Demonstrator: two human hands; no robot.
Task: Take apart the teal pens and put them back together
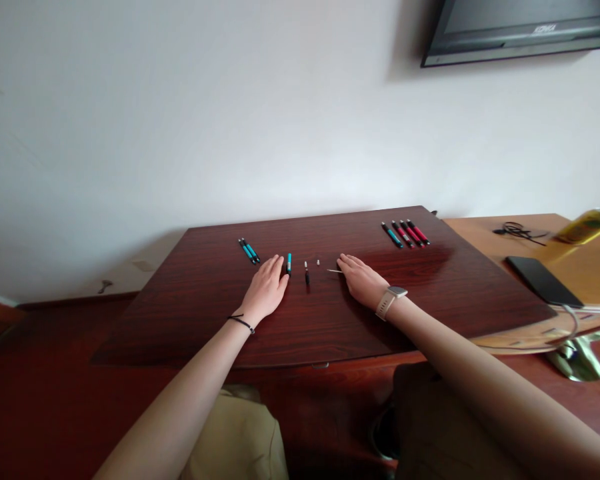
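My left hand (pixel 267 288) lies flat on the dark wooden table (pixel 300 333), just left of a blue pen barrel (pixel 289 263). On the right, my right hand (pixel 362 280) rests palm down, its fingers near a thin pale rod (pixel 335 271) whose right end seems hidden by the hand. Between the hands are a black pen part (pixel 307 276), a small white piece (pixel 305 265) and another tiny white piece (pixel 318 263). Two blue pens (pixel 249 251) lie farther left. At the back right sit one blue pen (pixel 392 235) and several red pens (pixel 411 233).
A lighter wooden table (pixel 480 240) adjoins on the right, with a black phone (pixel 543 281), a black cable (pixel 520 231) and a yellow can (pixel 587 226). Behind the table stands a white wall, with a screen (pixel 525 30) mounted at the upper right.
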